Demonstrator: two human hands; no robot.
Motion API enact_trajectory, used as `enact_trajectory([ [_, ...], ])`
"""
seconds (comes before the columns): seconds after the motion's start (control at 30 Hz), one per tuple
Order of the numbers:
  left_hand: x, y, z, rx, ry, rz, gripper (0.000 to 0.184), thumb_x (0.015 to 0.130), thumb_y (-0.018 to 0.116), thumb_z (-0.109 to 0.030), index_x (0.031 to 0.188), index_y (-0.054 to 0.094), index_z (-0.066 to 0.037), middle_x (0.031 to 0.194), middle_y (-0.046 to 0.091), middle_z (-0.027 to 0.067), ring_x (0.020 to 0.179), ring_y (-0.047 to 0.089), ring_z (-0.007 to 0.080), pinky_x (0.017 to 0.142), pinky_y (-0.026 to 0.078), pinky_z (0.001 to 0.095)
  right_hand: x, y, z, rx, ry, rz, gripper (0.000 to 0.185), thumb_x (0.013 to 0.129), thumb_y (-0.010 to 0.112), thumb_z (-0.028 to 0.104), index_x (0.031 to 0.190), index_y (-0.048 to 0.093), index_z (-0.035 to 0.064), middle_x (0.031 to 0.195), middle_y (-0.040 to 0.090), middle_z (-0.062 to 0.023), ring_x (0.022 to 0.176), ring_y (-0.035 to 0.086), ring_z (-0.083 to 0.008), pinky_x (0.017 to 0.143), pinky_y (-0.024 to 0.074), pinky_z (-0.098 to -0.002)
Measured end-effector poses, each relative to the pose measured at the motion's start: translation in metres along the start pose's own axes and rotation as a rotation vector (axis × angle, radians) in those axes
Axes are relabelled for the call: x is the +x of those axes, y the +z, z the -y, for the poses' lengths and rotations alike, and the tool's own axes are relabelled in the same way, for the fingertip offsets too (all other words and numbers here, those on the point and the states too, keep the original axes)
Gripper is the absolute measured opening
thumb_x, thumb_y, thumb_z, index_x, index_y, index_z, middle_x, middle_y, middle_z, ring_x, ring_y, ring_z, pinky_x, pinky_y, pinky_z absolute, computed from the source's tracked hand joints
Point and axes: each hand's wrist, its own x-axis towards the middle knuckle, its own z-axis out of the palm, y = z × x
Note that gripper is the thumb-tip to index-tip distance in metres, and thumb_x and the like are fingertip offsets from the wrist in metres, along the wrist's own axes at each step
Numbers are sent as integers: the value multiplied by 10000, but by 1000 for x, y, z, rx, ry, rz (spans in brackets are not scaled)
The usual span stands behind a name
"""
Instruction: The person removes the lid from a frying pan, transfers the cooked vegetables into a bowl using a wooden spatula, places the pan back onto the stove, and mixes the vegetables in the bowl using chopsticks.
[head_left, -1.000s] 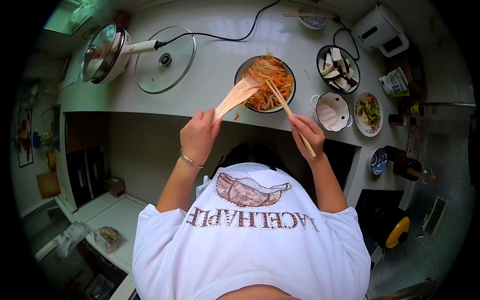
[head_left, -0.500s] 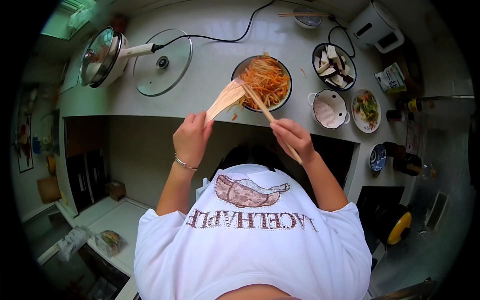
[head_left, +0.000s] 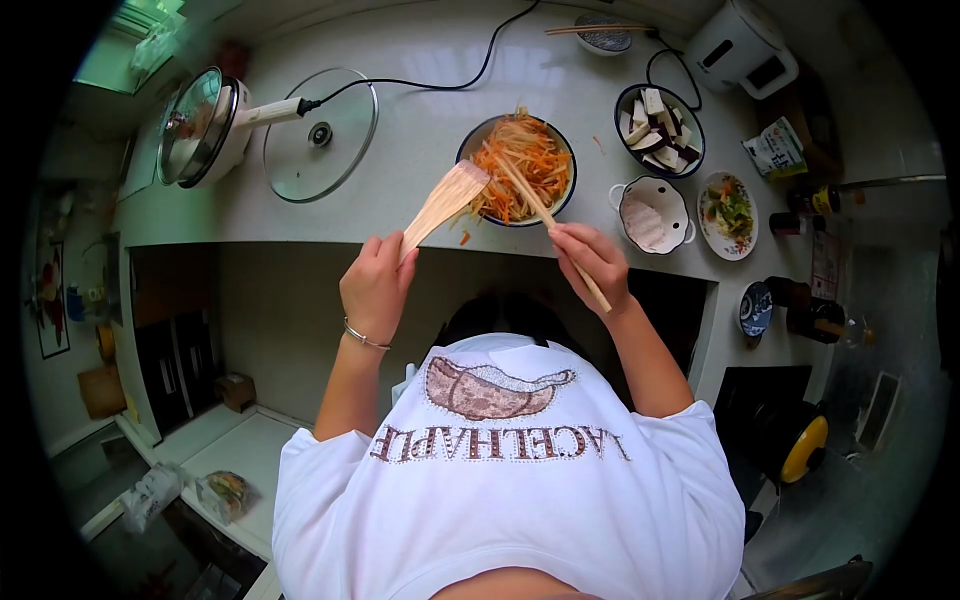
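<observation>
My left hand is wrapped round the handle of a wooden spatula, whose flat blade reaches the left rim of a bowl. In the bowl lies a heap of shredded orange and pale vegetables. My right hand grips a pair of wooden chopsticks; their far ends rest on the shreds. A few stray shreds lie on the counter just below the bowl.
Right of the bowl stand a bowl of cut eggplant, a small white two-handled bowl and a plate of chopped vegetables. To the left are a glass lid and an electric pot with its cord. A white kettle stands at the back right.
The spatula blade has turned to show its flat face and sits slightly away from the chopsticks. My right hand has shifted a little to the right. Both hands keep their hold.
</observation>
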Motion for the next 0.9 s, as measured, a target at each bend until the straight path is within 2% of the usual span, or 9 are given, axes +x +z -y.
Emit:
enact_trajectory([
  [0.33, 11, 9, 0, -133, -33, 5, 224, 849, 555, -198, 972, 552, -9, 867, 582, 127, 714, 575, 286, 622, 461, 333, 2, -32, 18, 21, -35, -144, 310, 680, 661, -79, 970, 629, 26, 917, 596, -87, 820, 608, -211, 686, 509, -287],
  [0.5, 33, 25, -86, -834, 84, 333, 327, 846, 535, -51, 1139, 414, 31, 940, 536, 89, 819, 511, 125, 701, 428, 242, -16, -106, 47, -178, 188, -449, 215, 757, 614, -50, 961, 619, 17, 955, 575, -106, 827, 602, -212, 719, 506, -277],
  [0.53, 34, 29, -120, -789, 306, 237, 302, 828, 550, -65, 1098, 442, 15, 941, 539, 151, 792, 558, 228, 710, 444, 302, -26, -124, 48, -257, 265, -524, 178, 785, 590, -38, 956, 611, 9, 961, 568, -117, 827, 599, -214, 727, 507, -275],
  [0.57, 31, 25, -156, -943, 128, 584, 338, 817, 559, -69, 1116, 423, 13, 945, 528, 167, 819, 544, 267, 734, 440, 317, -35, -141, 47, -264, 263, -614, 157, 808, 564, -29, 958, 602, -2, 976, 559, -128, 837, 595, -214, 738, 512, -281],
  [0.6, 29, 43, -182, -927, 317, 652, 371, 809, 565, -81, 1130, 403, 13, 942, 527, 186, 824, 540, 303, 743, 439, 332, -43, -155, 46, -270, 261, -705, 140, 830, 539, -20, 959, 593, -13, 990, 549, -139, 847, 591, -214, 749, 516, -287],
  [0.63, 22, 68, -209, -1006, 392, 716, 350, 824, 560, -79, 1127, 403, 0, 888, 518, 136, 785, 515, 190, 720, 431, 282, -52, -168, 46, -281, 256, -750, 142, 838, 528, -20, 967, 588, -23, 1006, 537, -146, 860, 588, -219, 757, 520, -292],
  [0.67, 12, 100, -234, -1076, 419, 727, 358, 821, 564, -89, 1125, 398, 1, 900, 531, 161, 803, 537, 237, 731, 437, 310, -61, -180, 46, -289, 249, -795, 144, 846, 517, -21, 974, 582, -34, 1021, 524, -153, 874, 585, -224, 765, 524, -296],
  [0.77, -6, 165, -300, -994, 293, 783, 366, 798, 556, -95, 1098, 392, 35, 960, 527, 241, 903, 537, 372, 794, 434, 385, -93, -200, 52, -379, 327, -798, 151, 853, 506, -23, 985, 576, -46, 1029, 514, -155, 861, 588, -225, 768, 527, -296],
  [0.9, -14, 228, -343, -982, 188, 597, 352, 807, 539, -67, 1100, 381, 45, 1030, 490, 257, 936, 509, 400, 820, 425, 400, -128, -211, 58, -458, 448, -725, 145, 841, 480, -59, 952, 573, -69, 1024, 521, -172, 846, 580, -247, 751, 525, -334],
])
